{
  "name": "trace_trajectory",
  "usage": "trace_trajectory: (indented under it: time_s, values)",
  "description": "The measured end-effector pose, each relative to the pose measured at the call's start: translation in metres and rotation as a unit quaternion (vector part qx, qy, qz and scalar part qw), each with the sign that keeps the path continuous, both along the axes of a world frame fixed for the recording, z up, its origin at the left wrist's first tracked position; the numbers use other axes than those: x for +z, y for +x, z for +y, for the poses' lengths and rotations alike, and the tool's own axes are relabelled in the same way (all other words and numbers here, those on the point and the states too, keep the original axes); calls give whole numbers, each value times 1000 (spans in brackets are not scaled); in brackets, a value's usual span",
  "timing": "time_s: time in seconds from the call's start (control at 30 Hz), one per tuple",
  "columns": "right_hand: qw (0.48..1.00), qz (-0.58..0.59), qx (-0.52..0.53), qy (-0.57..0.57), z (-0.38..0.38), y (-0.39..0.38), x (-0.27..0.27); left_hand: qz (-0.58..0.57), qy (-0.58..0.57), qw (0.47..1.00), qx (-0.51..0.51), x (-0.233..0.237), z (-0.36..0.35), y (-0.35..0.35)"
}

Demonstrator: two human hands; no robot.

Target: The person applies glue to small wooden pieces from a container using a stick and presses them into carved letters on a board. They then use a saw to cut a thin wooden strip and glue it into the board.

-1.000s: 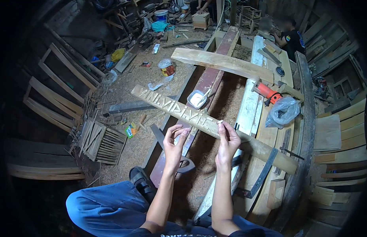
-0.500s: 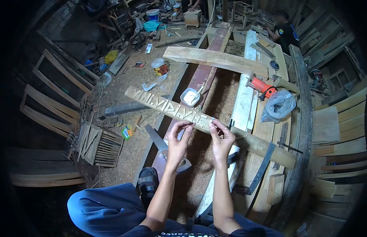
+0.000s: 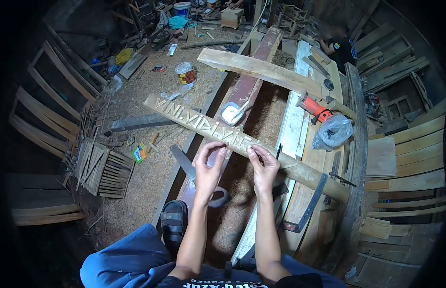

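A long wooden board (image 3: 189,121) lies slantwise across the bench beams, with raised wooden letters (image 3: 211,130) reading roughly "VINI.VIDI.VI" along it. My left hand (image 3: 209,165) is at the board's near edge, thumb and forefinger curled together below the last letters. Close beside it on the right, my right hand (image 3: 263,165) pinches at the same edge. Whatever sits between the fingertips of either hand is too small to make out. Just beyond the letters stands a small tub of white paste (image 3: 229,113) with a stick (image 3: 242,111) in it. A handsaw (image 3: 183,163) lies left of my left hand.
On the right are an orange power tool (image 3: 315,107), a clear plastic bag (image 3: 334,130) and a metal square (image 3: 309,211). A curved plank (image 3: 256,69) crosses the far beams. A paint can (image 3: 185,73) stands on the shavings-covered floor. Another person (image 3: 342,48) sits at back right.
The view has shifted slightly, so the scene sits a little further left. Both hands stay at the board's near edge, with the right fingers a little closer to the left.
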State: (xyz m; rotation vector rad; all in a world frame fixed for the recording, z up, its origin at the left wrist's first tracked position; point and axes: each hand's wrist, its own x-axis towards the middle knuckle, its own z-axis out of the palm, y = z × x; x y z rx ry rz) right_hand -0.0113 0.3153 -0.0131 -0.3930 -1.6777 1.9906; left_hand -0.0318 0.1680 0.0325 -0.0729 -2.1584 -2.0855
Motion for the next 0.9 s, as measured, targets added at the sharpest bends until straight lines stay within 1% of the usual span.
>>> trace_trajectory:
  time_s: [0.03, 0.07, 0.17, 0.23, 0.27, 0.37, 0.6, 0.83, 0.9]
  values:
    - [1000, -1, -2, -8, -1, -1, -2, -1, -23, 1000, 10, -4, -5, -1]
    - [1000, -3, -4, -15, -3, -2, -4, -1, -20, 1000, 10, -7, -8, -4]
    - [1000, -10, -3, -14, -6, -1, -2, -2, 8, 1000, -2, -10, -11, -6]
    - [1000, -12, -6, -10, -7, 0, -3, -45, 54, 997, -30, -4, -9, -6]
    - [999, -20, -1, -26, -7, 1, -3, -45, 56, 997, -34, -6, -9, -7]
    - [998, -30, -2, -48, -7, 2, -2, -3, 30, 998, -53, -15, -6, -13]
    - [995, -28, -7, -90, -14, 3, 7, -10, 4, 997, -70, -22, 2, -17]
    - [996, -21, -9, -82, -20, -1, 2, -21, -21, 998, -61, -28, -2, -13]
    - [998, -13, -13, -62, -18, -4, -6, -20, -27, 998, -58, -32, -2, -14]
